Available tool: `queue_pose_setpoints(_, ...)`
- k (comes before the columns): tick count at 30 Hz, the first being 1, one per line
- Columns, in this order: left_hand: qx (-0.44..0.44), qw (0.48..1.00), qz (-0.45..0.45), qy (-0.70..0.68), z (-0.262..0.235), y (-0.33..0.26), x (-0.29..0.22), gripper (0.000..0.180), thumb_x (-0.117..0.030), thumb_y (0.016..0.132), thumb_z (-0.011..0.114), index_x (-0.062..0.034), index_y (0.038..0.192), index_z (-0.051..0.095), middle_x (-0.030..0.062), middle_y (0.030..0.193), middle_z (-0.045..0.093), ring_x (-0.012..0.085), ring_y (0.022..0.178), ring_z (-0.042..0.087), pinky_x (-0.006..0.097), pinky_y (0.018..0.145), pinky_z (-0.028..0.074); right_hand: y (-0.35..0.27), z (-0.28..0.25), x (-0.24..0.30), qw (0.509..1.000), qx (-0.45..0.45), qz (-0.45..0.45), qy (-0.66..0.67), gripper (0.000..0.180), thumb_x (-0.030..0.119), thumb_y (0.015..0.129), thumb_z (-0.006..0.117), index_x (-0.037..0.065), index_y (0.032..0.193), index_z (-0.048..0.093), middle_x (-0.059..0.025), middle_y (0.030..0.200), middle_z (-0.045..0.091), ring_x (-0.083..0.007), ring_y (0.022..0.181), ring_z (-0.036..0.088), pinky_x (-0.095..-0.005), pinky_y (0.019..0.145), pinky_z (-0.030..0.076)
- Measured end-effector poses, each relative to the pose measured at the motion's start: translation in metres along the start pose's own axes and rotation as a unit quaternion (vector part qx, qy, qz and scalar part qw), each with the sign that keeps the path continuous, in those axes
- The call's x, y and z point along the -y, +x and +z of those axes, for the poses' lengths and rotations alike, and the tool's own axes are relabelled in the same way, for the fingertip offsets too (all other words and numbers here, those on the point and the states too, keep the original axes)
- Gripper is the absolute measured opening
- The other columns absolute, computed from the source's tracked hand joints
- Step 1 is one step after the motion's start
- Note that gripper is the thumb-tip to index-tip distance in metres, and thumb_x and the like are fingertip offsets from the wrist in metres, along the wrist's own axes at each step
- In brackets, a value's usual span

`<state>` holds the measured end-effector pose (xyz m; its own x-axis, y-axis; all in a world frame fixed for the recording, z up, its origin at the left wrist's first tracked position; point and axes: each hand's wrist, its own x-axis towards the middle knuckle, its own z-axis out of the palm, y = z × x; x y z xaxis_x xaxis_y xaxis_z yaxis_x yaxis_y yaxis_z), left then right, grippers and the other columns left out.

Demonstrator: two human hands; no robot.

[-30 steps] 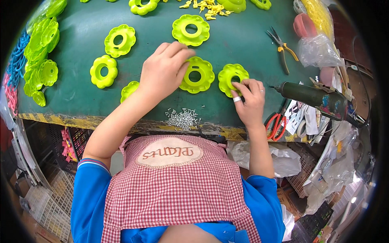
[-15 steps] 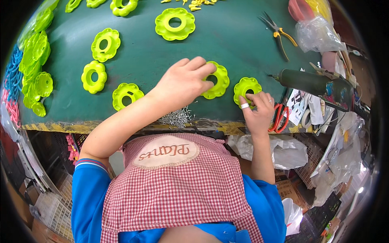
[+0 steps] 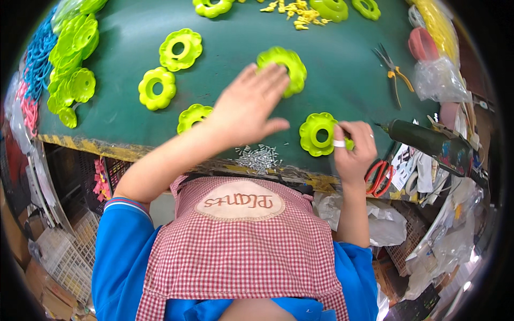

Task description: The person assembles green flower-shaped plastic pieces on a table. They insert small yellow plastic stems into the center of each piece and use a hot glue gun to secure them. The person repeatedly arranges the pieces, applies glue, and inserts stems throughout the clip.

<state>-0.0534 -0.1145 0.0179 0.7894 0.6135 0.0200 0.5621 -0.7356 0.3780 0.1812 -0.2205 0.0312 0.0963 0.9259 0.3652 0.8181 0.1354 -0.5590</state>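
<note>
1. Leaving the heap (image 3: 83, 84) of green pieces at the far left alone suits me; nothing there needs touching now.
2. Next come two spare rings (image 3: 147, 88), just beside each other, then a half-hidden ring (image 3: 184, 119) by my left forearm. I should lift that forearm enough not to drag it.
3. My left hand (image 3: 246, 109) lies flat, fingers stretched out, thumb spread wide. For sliding, I'd press evenly with the fingertips, so nothing tips.
4. Below that hand, the pins (image 3: 258, 159) lie loose near the bench (image 3: 230, 48) edge. My wrist must clear them; one sweep would scatter the lot.
5. The far ring (image 3: 301, 69) is on the bench, partly under my left fingers; whether they press on it I can't make out.
6. The near ring (image 3: 309, 136) lies nearer me, hole in plain sight. I'd square it up before bearing down.
7. My right hand (image 3: 357, 155) is at its right edge, fingers curled, thumb over the rim; whether I'm pinching it isn't clear. A light touch should do.
8. Right of that hand, the driver (image 3: 428, 140) needs elbow room.
</note>
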Motion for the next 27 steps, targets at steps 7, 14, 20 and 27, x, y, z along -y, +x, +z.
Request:
queue_pose_setpoints(7, -0.212, 0.97, -0.114, -0.029, -0.033, -0.086, 0.007, 0.016, -0.006, 0.075, 0.073, -0.0074, 0.091, 0.071, 0.0062, 0.095, 0.069, 0.0264, 0.09, 0.064, 0.038, 0.08, 0.052, 0.02, 0.055, 0.021, 0.979, 0.158, -0.126, 0.009, 0.025, 0.007, 0.075, 0.074, 0.006, 0.099, 0.07, -0.0093, 0.102, 0.063, -0.0284, 0.094, 0.061, -0.0399, 0.08, 0.049)
queue_pose_setpoints(14, -0.151, 0.974, -0.171, 0.004, -0.028, -0.136, 0.012, 0.021, -0.017, 0.067, 0.08, -0.0108, 0.085, 0.071, 0.0029, 0.098, 0.061, 0.0238, 0.093, 0.059, 0.036, 0.079, 0.049, 0.021, 0.051, 0.038, 0.973, 0.193, -0.127, -0.013, 0.021, 0.013, 0.072, 0.077, 0.007, 0.09, 0.07, -0.0066, 0.091, 0.06, -0.0269, 0.088, 0.057, -0.0411, 0.084, 0.045)
queue_pose_setpoints(20, -0.108, 0.987, -0.117, 0.028, -0.015, -0.113, 0.018, 0.016, -0.016, 0.07, 0.073, -0.0128, 0.086, 0.072, 0.0017, 0.109, 0.06, 0.0208, 0.106, 0.056, 0.035, 0.086, 0.047, 0.014, 0.06, 0.046, 0.978, 0.17, -0.122, -0.021, 0.016, 0.017, 0.071, 0.079, 0.008, 0.08, 0.068, -0.0045, 0.084, 0.059, -0.0257, 0.082, 0.056, -0.0402, 0.081, 0.044)
queue_pose_setpoints(27, -0.214, 0.97, -0.105, -0.046, -0.028, -0.103, 0.037, 0.036, -0.013, 0.07, 0.074, -0.0129, 0.105, 0.07, 0.0049, 0.107, 0.066, 0.0242, 0.106, 0.061, 0.038, 0.089, 0.048, 0.003, 0.05, 0.05, 0.988, 0.137, -0.063, -0.031, 0.016, 0.017, 0.074, 0.079, 0.007, 0.082, 0.069, -0.0058, 0.084, 0.06, -0.0252, 0.081, 0.057, -0.0391, 0.078, 0.043)
